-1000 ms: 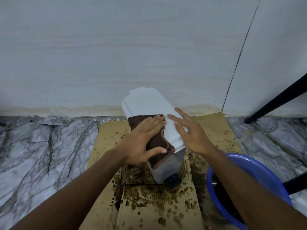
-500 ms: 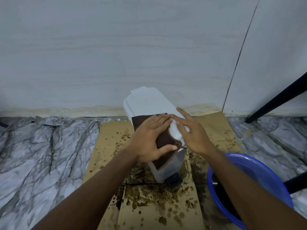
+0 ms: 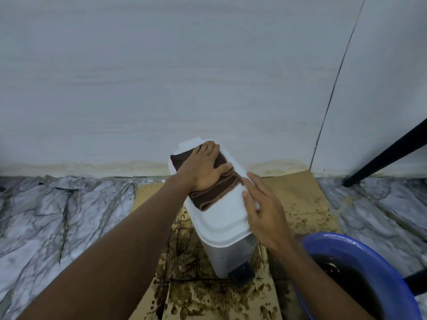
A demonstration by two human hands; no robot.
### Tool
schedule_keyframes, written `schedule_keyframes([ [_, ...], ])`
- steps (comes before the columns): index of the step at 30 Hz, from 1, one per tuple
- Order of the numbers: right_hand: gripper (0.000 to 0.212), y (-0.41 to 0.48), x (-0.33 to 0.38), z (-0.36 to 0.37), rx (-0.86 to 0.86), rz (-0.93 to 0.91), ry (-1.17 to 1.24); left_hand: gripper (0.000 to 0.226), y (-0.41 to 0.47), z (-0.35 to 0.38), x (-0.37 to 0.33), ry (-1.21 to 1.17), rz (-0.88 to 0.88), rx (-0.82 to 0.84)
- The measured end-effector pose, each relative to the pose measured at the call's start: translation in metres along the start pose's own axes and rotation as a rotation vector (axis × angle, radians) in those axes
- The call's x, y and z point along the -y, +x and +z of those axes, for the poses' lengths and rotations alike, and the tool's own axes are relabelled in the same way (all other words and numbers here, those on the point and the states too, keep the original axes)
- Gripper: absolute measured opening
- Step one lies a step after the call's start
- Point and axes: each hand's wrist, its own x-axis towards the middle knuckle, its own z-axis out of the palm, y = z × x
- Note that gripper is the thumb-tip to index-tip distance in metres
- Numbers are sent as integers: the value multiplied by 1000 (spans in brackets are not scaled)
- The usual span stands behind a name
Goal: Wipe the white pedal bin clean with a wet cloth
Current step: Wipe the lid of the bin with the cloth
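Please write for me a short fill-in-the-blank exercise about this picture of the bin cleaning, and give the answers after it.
1. The left hand presses a folded ____ cloth on the lid of the white pedal bin.
2. Under the bin lies a stained sheet of ____.
3. The basin beside the bin, which holds dark water, is ____ in colour.

Answers: brown; cardboard; blue

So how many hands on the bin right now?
2. Left hand presses the cloth flat on the lid's far half; right hand rests open against the lid's right edge.
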Motion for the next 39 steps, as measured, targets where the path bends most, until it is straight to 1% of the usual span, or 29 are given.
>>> schedule_keyframes([
  [2, 53, -5, 6, 7, -50, -53, -116, 83, 12, -2, 1, -3, 36, 8],
  [5, 66, -19, 18, 20, -109, -219, -259, 79, 30, -7, 1, 10, 110, -5],
  [7, 79, -29, 26, 31, -125, -295, -291, 69, 39, -12, 2, 30, 157, -11],
  [9, 91, -32, 28, 37, -132, -299, -311, 59, 45, -15, 4, 32, 173, -7],
  [12, 85, -26, 25, 32, -116, -269, -273, 60, 44, -16, 10, 1, 164, 11],
  [16, 78, -14, 17, 14, -17, -252, -220, 66, 39, -21, 21, -6, 145, -4],
  [19, 72, -2, 4, -1, 54, -293, -146, 68, 32, -25, 28, -30, 74, 7],
  [24, 71, 23, -15, -30, 182, -301, 38, 65, 14, -26, 32, -47, -49, -10],
  [27, 69, 38, -22, -46, 232, -298, 52, 65, 1, -22, 28, -24, -151, -56],
  [29, 70, 41, -25, -52, 263, -275, 45, 70, -13, -15, 27, -14, -194, -80],
  [32, 78, 38, -24, -54, 351, -206, 31, 80, -39, -8, 30, -46, -124, -137],
  [35, 88, 31, -20, -52, 412, -169, 13, 96, -65, -5, 32, -30, -14, -109],
  [37, 84, 26, -15, -47, 394, -105, 59, 98, -83, -2, 32, 6, 68, -88],
  [39, 72, 24, -9, -36, 319, -36, 6, 93, -103, 4, 34, 52, 148, -97],
])
